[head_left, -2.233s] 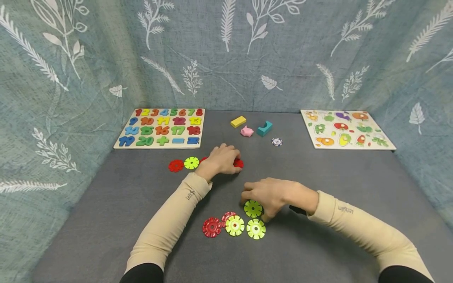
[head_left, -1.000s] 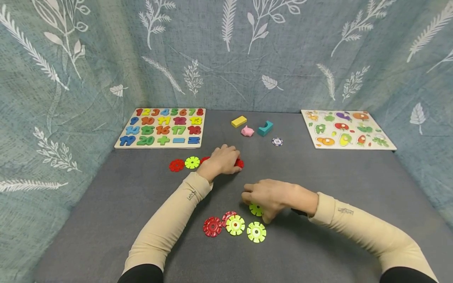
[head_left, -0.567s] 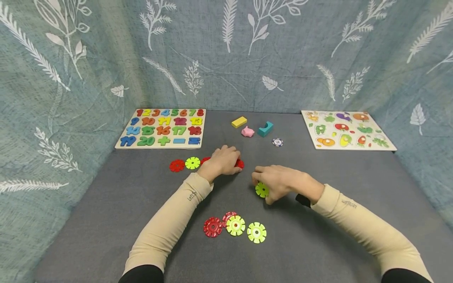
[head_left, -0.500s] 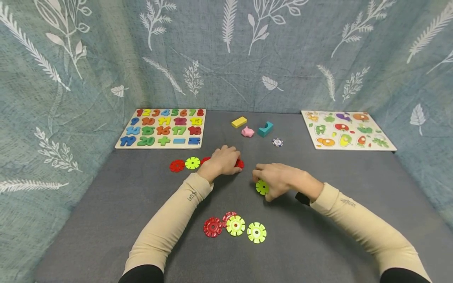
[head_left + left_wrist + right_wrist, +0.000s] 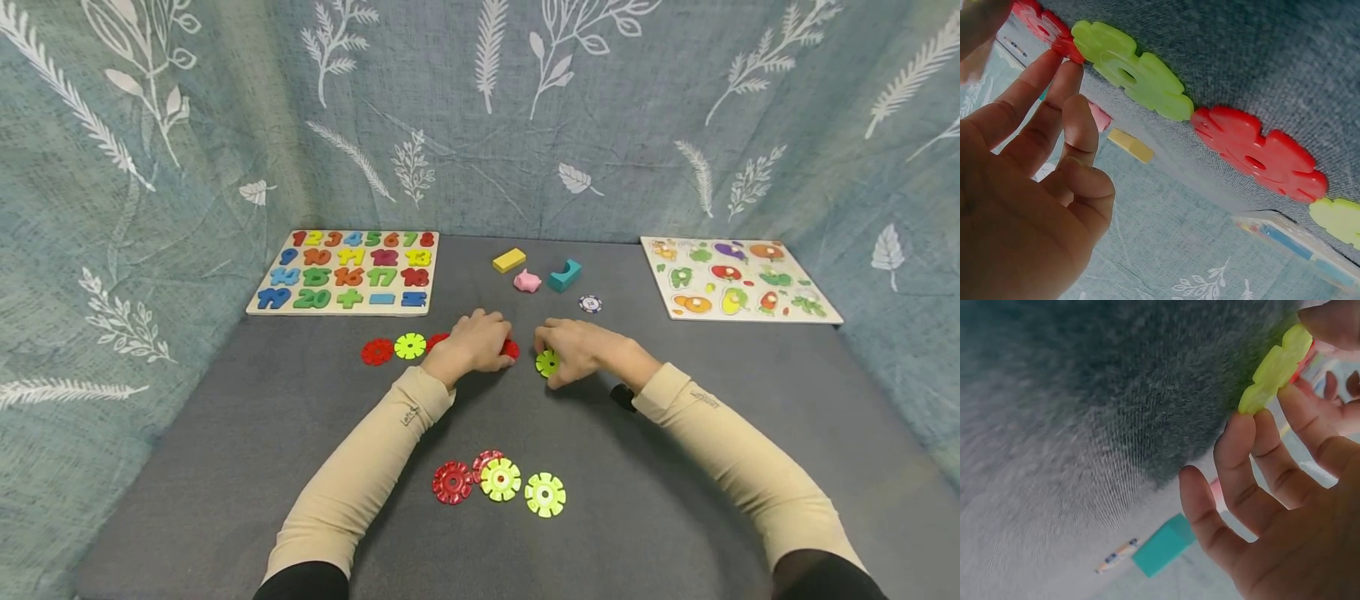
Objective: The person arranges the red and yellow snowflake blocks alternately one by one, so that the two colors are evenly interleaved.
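While L hand (image 5: 471,342) holds red disc (image 5: 511,349); R hand (image 5: 583,346) pinches grn disc (image 5: 547,363); both curled

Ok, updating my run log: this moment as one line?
left hand: holds red flower disc | right hand: holds lime flower disc | held discs: apart

- Number board (image 5: 366,310): we read 1 to 20, plus, minus and equals.
- Left sleeve (image 5: 367,462): we make out "Let's" (the rest blurs).
- Right sleeve (image 5: 738,467), chip (image 5: 590,303): print too small for us.

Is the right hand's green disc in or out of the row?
Out: a gap separates the green disc from the nearest red disc.
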`<move>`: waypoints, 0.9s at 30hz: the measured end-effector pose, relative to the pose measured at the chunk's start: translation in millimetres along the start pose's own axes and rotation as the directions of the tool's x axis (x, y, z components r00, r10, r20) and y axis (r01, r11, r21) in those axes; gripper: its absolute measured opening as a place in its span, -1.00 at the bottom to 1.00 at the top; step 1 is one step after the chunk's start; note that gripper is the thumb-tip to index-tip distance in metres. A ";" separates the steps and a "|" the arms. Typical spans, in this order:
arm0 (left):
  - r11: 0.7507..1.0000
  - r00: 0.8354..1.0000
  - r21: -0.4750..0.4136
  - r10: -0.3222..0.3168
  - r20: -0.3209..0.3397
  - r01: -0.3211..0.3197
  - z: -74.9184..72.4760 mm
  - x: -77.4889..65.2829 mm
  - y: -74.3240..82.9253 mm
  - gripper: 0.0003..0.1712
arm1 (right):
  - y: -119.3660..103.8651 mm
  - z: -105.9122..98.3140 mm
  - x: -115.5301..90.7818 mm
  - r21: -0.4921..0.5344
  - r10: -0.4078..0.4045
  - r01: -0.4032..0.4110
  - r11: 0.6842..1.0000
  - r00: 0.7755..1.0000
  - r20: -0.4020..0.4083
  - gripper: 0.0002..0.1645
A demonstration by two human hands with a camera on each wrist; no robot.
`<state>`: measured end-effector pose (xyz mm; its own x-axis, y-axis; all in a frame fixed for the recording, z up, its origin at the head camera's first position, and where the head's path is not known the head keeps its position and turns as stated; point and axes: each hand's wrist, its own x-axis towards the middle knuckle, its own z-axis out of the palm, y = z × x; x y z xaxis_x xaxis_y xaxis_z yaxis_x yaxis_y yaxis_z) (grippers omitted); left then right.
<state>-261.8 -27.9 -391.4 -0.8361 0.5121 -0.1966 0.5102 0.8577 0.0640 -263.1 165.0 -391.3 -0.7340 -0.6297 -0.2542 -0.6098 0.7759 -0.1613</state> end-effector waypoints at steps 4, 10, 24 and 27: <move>1.000 1.000 0.007 0.006 -0.008 -0.006 -2.1 -1.7 1.0 -0.54 | 2.7 -1.0 10.5 0.030 0.024 -0.024 0.999 1.000 -0.003 -0.46; 1.000 1.000 0.011 0.010 -0.009 -0.009 -2.4 -2.3 0.2 -0.53 | 5.0 -4.0 21.6 0.040 0.026 -0.025 0.999 1.000 -0.015 -0.45; 1.000 1.000 -0.008 0.009 -0.001 -0.009 -1.5 -1.4 -0.7 -0.51 | 6.3 -12.0 29.8 0.064 -0.001 -0.001 0.998 1.000 0.017 -0.49; 1.000 1.000 -0.014 0.011 -0.002 -0.011 -1.8 -2.3 -1.0 -0.50 | 5.7 -13.3 30.0 0.069 -0.012 0.011 0.998 1.000 0.017 -0.49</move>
<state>-260.7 -29.8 -389.3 -0.8306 0.5219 -0.1941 0.5167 0.8524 0.0803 -292.6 150.0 -387.2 -0.7216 -0.6383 -0.2680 -0.5955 0.7698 -0.2298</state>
